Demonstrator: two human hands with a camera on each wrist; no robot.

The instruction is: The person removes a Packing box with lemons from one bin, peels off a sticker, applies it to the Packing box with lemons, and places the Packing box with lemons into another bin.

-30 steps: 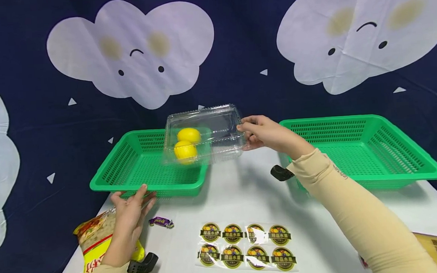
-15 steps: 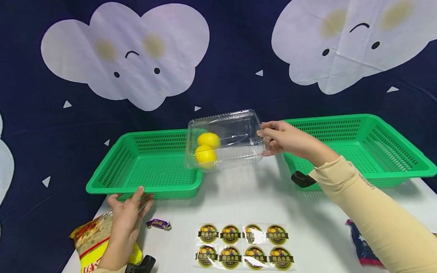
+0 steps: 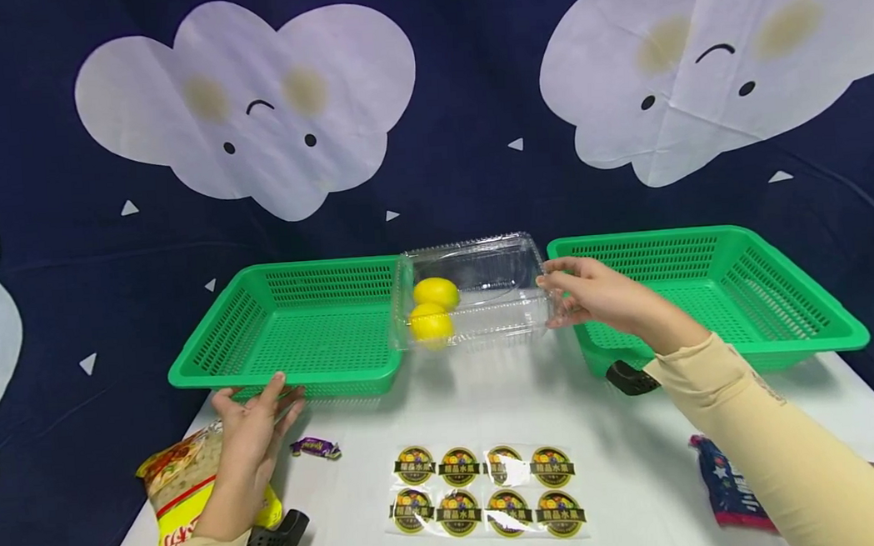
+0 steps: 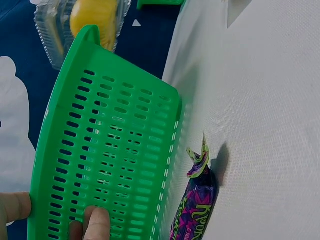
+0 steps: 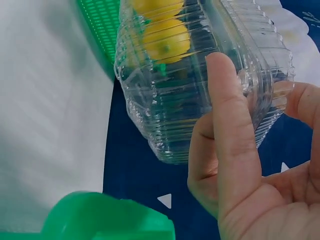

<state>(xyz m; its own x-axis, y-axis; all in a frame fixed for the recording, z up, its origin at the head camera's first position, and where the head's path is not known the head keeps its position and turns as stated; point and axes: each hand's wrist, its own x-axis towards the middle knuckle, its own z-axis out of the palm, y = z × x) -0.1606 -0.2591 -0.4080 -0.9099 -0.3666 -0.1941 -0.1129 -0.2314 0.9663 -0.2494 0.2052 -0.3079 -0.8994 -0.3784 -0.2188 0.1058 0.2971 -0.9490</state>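
My right hand (image 3: pixel 607 300) grips the right end of a clear plastic clamshell box (image 3: pixel 496 319), thumb on one side and fingers on the other. Through its clear wall two lemons (image 3: pixel 436 294) show at the left end; the box is held above the table, between two green baskets. In the right wrist view the fingers (image 5: pixel 232 135) press the ribbed plastic. My left hand (image 3: pixel 254 422) holds the front rim of the left green basket (image 3: pixel 286 381), its thumb at the rim and fingertips (image 4: pixel 97 225) against the slotted outer wall.
The right green basket (image 3: pixel 719 347) stands behind my right forearm. A sheet of round stickers (image 3: pixel 485 491) lies at the front middle, a purple wrapped candy (image 3: pixel 316 447) left of it. A yellow food bag (image 3: pixel 184 497) lies under my left arm, a dark blue packet (image 3: pixel 728 485) by my right sleeve.
My right hand has carried the clamshell box with the lemons rightward and a little lower, away from above the left basket. The left hand has stayed at its basket's rim.
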